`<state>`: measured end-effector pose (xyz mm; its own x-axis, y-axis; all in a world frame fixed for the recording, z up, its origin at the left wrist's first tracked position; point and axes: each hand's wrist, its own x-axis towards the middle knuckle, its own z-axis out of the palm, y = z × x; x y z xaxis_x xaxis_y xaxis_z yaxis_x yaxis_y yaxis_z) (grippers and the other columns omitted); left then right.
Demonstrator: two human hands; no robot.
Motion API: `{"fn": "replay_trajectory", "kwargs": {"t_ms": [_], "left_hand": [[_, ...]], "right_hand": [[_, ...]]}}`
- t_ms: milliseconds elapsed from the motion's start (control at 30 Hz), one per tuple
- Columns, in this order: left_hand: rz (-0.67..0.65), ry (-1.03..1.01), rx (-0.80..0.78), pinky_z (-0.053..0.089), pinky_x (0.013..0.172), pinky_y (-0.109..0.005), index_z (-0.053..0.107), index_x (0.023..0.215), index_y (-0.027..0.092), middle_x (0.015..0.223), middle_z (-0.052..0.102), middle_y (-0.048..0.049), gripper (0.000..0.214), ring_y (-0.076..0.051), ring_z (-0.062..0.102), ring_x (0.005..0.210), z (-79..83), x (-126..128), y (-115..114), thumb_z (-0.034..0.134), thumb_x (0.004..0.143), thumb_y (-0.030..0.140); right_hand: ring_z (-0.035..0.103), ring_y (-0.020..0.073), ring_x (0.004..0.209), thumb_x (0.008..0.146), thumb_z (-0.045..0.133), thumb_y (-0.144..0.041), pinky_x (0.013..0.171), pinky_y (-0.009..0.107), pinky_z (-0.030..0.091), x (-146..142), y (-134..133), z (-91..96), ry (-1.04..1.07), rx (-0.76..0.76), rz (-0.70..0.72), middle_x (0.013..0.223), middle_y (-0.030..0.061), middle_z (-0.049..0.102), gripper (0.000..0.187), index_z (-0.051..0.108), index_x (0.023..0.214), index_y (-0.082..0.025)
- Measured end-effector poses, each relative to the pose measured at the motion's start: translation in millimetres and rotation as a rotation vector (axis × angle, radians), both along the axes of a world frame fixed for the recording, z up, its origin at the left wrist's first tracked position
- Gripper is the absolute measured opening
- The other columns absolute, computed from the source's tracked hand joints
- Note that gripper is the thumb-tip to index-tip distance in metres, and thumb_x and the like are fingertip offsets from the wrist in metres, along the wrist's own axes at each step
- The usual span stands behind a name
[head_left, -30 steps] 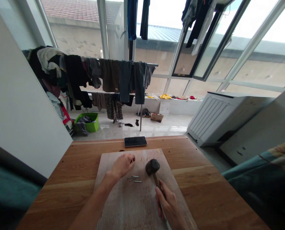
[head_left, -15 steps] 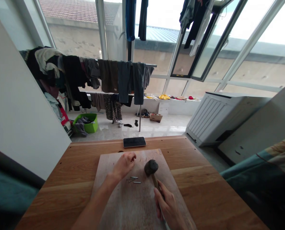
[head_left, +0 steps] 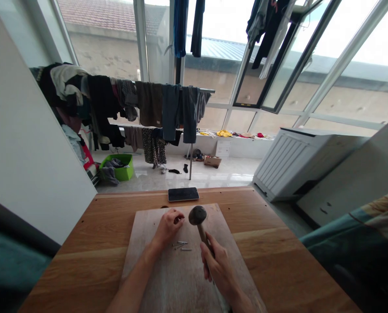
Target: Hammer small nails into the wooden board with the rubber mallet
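Note:
My right hand (head_left: 217, 261) is wrapped round the handle of a black-headed mallet (head_left: 197, 215), its head raised over the wooden board (head_left: 181, 287). Near the board's far edge, my left hand (head_left: 169, 225) is closed in a pinch, thumb against fingers. Whatever those fingers hold is too small and too hidden to make out. The mallet head is just to the right of the left fingertips, apart from them. Several loose nails (head_left: 181, 245) lie on the board between my two hands.
Under the board is a wooden table (head_left: 279, 261). A phone (head_left: 183, 194) lies by its far edge. Beyond stand a drying rack with clothes (head_left: 148, 104), a green basin (head_left: 125, 173) and a white ribbed cabinet-like box (head_left: 279, 161). A white panel (head_left: 34, 143) rises at left.
The mallet has moved up and left, bringing its head closer to my left hand. My left hand stays nearly in the same spot, still pinched. The nails lie as before.

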<state>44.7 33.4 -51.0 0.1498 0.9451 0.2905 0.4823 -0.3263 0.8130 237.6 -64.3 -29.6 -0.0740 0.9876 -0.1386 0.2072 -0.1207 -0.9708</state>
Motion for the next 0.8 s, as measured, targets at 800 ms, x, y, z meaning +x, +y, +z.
{"fn": "replay_trajectory", "kwargs": {"t_ms": [800], "left_hand": [[0.056,0.102,0.023,0.044,0.067,-0.026,0.058,0.081,0.018,0.084,0.056,-0.0011,0.005,-0.015,0.055,0.071,9.8,-2.5,-5.3,0.059,0.081,0.023]], "right_hand": [[0.045,0.0084,0.035,0.089,0.054,-0.060,0.032,0.017,0.037,6.5,-17.7,-15.4,-0.010,-0.069,-0.020,0.055,-0.0079,0.050,0.064,0.056,0.131,-0.012]]}}
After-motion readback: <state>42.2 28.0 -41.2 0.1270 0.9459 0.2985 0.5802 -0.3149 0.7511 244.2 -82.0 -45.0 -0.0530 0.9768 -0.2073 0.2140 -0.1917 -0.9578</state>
